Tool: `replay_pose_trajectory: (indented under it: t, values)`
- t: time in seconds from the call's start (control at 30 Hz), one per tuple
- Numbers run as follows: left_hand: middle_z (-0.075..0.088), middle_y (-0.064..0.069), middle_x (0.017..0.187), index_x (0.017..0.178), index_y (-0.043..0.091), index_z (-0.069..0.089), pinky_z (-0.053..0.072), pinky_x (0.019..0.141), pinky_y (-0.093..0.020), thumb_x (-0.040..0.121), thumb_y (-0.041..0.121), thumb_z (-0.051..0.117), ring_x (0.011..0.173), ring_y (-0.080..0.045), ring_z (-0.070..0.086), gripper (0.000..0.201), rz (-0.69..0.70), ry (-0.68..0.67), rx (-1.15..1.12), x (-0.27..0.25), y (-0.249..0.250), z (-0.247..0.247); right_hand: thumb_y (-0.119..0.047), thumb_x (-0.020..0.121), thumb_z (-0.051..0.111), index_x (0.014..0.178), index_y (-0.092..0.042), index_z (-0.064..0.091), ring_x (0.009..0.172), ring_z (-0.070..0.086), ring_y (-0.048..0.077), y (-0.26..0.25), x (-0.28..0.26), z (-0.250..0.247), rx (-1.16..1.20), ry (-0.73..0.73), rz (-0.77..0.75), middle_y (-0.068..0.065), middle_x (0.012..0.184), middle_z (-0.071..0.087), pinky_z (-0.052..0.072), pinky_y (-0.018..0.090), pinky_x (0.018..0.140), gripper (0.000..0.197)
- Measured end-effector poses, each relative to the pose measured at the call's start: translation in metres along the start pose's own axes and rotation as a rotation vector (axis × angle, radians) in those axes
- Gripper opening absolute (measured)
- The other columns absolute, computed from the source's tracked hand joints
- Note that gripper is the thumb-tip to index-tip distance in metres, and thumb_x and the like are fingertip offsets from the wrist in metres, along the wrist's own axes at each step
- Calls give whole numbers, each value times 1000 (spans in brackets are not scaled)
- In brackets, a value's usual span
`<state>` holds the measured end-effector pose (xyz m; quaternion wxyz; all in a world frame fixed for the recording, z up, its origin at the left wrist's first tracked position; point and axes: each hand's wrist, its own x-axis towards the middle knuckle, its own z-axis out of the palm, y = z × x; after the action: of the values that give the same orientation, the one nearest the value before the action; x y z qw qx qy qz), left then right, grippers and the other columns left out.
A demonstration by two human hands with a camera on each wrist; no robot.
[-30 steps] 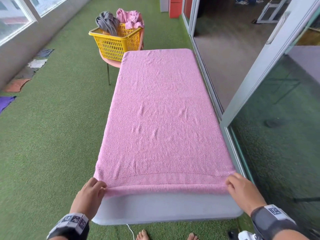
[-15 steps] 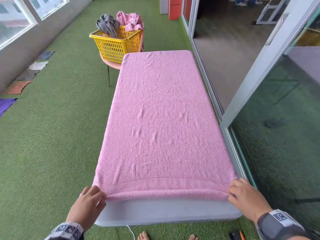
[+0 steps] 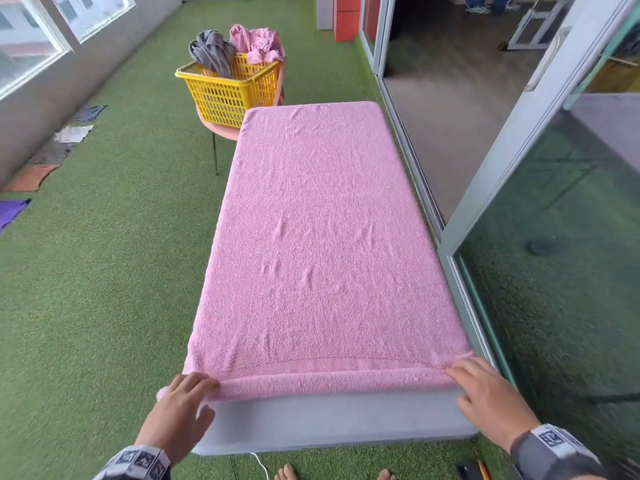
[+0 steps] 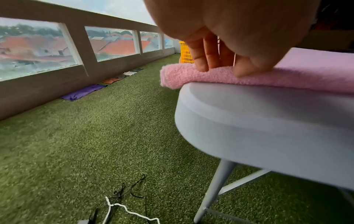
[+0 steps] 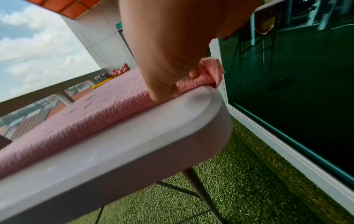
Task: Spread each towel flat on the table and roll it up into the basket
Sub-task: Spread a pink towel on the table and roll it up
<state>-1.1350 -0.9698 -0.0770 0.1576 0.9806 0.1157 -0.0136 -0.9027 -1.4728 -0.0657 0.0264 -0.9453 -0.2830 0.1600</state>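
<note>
A pink towel (image 3: 318,237) lies spread flat over the white table (image 3: 329,420), covering nearly all of it. Its near hem is turned over into a thin roll along the table's near end. My left hand (image 3: 188,389) holds the roll at the near left corner, fingers on top and thumb against it (image 4: 220,66). My right hand (image 3: 474,382) pinches the roll at the near right corner (image 5: 178,84). The towel's left end (image 4: 191,75) sticks out past the table (image 4: 268,121). A yellow basket (image 3: 228,88) stands beyond the far left corner.
The basket holds a grey towel (image 3: 211,51) and a crumpled pink one (image 3: 258,43) and sits on a pink stool (image 3: 214,128). A glass sliding door (image 3: 519,168) runs close along the right. Cloths (image 3: 72,133) lie by the left wall, cables (image 4: 122,204) on the grass.
Both hands have turned the near hem over a little more, so the roll is slightly thicker. The rest of the towel has not moved.
</note>
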Motion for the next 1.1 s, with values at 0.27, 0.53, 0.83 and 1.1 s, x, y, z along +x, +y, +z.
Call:
replay_pose_trajectory:
  t: [0.27, 0.53, 0.83, 1.1]
  values:
    - [51, 21, 86, 84, 30, 71, 46, 65, -24, 62, 19, 90, 81, -3, 38, 31, 35, -43, 68, 1, -6, -2, -30, 86, 64, 73, -35, 52, 90, 39, 3, -7, 4, -12, 6, -7, -1, -21, 84, 42, 36, 20, 78, 19]
    - [47, 18, 77, 69, 26, 68, 40, 56, -19, 69, 19, 88, 66, -4, 46, 21, -31, -10, 65, 19, -1, -10, -25, 91, 60, 60, -32, 53, 76, 57, 0, -5, 33, -24, 158, -46, 128, -16, 85, 54, 43, 22, 73, 33]
    - [55, 13, 86, 86, 21, 68, 39, 56, -22, 72, -2, 79, 67, -7, 49, 29, -74, 52, -25, 22, -3, -3, -9, 88, 62, 98, -30, 68, 104, 58, 11, -10, 24, -9, 55, 54, 72, -14, 106, 64, 47, 30, 93, 24]
    - [60, 14, 92, 92, 24, 73, 54, 56, -27, 57, 17, 94, 81, -7, 47, 41, 39, 11, 71, 10, -3, -8, -24, 80, 72, 93, -35, 69, 97, 53, 3, -3, 15, 3, -29, 29, 33, -23, 95, 56, 53, 33, 89, 18]
